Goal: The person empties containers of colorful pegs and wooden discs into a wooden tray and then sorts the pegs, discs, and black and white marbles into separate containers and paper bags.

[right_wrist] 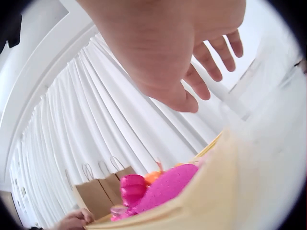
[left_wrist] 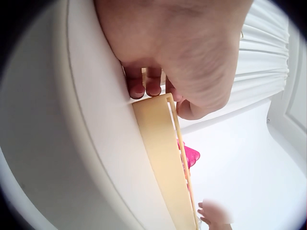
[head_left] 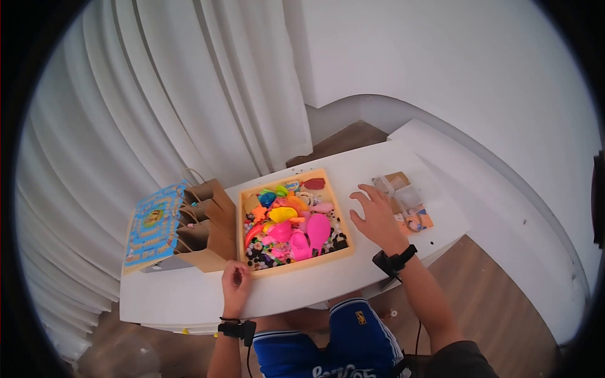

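My left hand (head_left: 236, 286) rests at the near left corner of a shallow wooden tray (head_left: 302, 265), its fingers loosely curled. In the left wrist view its fingertips (left_wrist: 137, 91) are right at the tray's end. Bright plastic toys and many small beads fill the tray, among them a pink spoon-shaped piece (head_left: 319, 230) and a yellow piece (head_left: 283, 215). Over the table right of the tray, my right hand (head_left: 379, 220) is held with fingers spread and nothing in them. Just beyond it lies a clear plastic box (head_left: 408, 196).
Brown paper bags (head_left: 217, 220) stand left of the tray beside a blue printed board (head_left: 154, 217). An orange card (head_left: 421, 222) lies near the clear box on the white table (head_left: 283, 296). Small dark beads are scattered on the tabletop. A white curtain (head_left: 157, 94) hangs behind.
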A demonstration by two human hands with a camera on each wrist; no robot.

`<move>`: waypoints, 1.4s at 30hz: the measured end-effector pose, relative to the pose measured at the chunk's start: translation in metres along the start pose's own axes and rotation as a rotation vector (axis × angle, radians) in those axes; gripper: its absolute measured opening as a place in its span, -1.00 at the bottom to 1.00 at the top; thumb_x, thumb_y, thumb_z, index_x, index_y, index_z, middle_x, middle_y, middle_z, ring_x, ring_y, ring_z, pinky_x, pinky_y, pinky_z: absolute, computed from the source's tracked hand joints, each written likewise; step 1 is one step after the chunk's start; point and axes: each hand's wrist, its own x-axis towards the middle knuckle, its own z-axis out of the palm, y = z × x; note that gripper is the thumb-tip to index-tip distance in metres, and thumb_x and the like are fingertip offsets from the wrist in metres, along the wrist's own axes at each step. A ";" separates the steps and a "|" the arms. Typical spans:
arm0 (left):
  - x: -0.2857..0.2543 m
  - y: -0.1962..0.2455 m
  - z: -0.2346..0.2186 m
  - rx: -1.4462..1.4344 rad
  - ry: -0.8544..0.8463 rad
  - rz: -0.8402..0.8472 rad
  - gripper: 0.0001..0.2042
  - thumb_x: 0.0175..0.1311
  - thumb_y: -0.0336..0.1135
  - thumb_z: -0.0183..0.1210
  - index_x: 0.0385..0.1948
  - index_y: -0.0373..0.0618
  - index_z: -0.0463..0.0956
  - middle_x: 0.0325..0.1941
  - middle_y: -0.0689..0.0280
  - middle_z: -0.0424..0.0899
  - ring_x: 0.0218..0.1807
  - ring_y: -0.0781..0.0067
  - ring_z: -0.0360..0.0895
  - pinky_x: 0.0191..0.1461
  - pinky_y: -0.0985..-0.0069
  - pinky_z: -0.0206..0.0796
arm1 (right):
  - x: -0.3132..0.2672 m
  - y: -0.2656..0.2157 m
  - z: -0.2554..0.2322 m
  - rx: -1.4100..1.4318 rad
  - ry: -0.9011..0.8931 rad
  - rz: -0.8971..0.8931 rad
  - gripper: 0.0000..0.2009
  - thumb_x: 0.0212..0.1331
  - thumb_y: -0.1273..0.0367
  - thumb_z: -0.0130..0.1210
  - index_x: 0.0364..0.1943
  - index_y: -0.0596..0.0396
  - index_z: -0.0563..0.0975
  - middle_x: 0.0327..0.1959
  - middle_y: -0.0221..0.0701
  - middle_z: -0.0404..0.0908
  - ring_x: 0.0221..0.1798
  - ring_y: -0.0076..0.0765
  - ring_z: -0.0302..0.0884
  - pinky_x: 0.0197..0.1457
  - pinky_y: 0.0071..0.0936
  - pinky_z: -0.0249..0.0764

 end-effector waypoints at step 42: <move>-0.003 0.018 0.001 0.118 -0.023 0.034 -0.80 0.26 -0.56 0.19 -0.18 -0.17 0.77 -0.25 0.34 0.46 -0.22 0.49 0.42 -0.23 0.61 0.26 | 0.063 0.059 0.096 1.647 -0.058 0.502 -0.71 0.41 0.28 0.08 0.00 0.23 0.60 0.02 -0.18 0.72 0.24 -0.18 0.62 0.42 -0.25 0.43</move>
